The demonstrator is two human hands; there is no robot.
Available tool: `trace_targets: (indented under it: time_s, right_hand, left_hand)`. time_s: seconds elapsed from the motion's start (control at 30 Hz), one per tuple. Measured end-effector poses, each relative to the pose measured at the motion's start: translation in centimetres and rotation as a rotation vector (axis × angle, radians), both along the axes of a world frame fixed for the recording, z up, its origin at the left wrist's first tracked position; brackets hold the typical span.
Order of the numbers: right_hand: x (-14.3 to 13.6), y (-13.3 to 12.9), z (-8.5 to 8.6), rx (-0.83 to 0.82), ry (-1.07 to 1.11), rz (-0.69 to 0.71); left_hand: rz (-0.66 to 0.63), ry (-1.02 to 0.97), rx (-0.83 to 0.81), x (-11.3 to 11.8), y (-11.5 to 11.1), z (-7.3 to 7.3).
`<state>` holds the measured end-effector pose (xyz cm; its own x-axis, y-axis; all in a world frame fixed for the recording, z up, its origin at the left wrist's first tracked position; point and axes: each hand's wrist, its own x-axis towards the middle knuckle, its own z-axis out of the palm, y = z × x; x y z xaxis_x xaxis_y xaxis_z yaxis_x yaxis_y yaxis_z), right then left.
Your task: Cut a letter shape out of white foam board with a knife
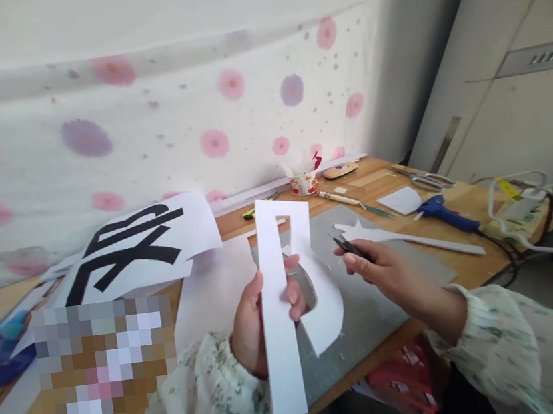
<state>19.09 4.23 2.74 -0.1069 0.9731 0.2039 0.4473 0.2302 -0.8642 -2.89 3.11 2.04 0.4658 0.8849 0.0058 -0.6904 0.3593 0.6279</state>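
Note:
My left hand (250, 321) grips a white foam board letter cutout (281, 341), its fingers curling through the opening in the middle. The cutout has a long straight bar and a curved side, and is held up above a grey cutting mat (380, 312). To its right, my right hand (390, 270) is closed around a black craft knife (348, 246), its thin tip pointing toward the cutout but apart from it. Beyond that hand, white board offcuts (411, 237) lie across the mat. Small white scraps speckle the mat's surface.
Printed sheets with black letters (136, 256) lie at left. Behind the mat stand a paper cup (304, 182) with sticks, a mouse (340, 170) and a yellow cutter (253, 215). A blue glue gun (446, 214), scissors (424, 177) and a corded power strip (524, 217) are at right.

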Motion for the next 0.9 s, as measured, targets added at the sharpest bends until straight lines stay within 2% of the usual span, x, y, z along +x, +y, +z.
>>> trace_targets:
  time_s: [0.17,0.33,0.47,0.67,0.77,0.9]
  right_hand:
    - [-1.4,-0.8,-0.9,-0.35,0.382,0.045]
    - [-2.3,-1.5,-1.1,-0.475,0.628,0.065]
    - [-2.5,-1.7,-0.8,-0.474,0.668,0.045]
    - [-2.6,-1.6,-0.5,-0.409,0.648,-0.014]
    - [-2.5,-1.3,-0.6,-0.373,0.661,-0.069]
    - [-2.1,-0.8,-0.7,-0.324,0.709,-0.139]
  left_hand:
    - [0.013,-0.019,-0.043,-0.2,0.3,0.0]
    - [0.021,0.017,-0.105,0.0,0.1,-0.1]
    - [0.115,0.088,-0.131,0.1,0.1,-0.1]
    - [0.23,0.189,-0.257,0.1,0.5,0.1]
    - [0.238,0.193,-0.246,0.2,0.6,0.1]
    - [0.177,0.273,-0.19,0.4,0.5,-0.3]
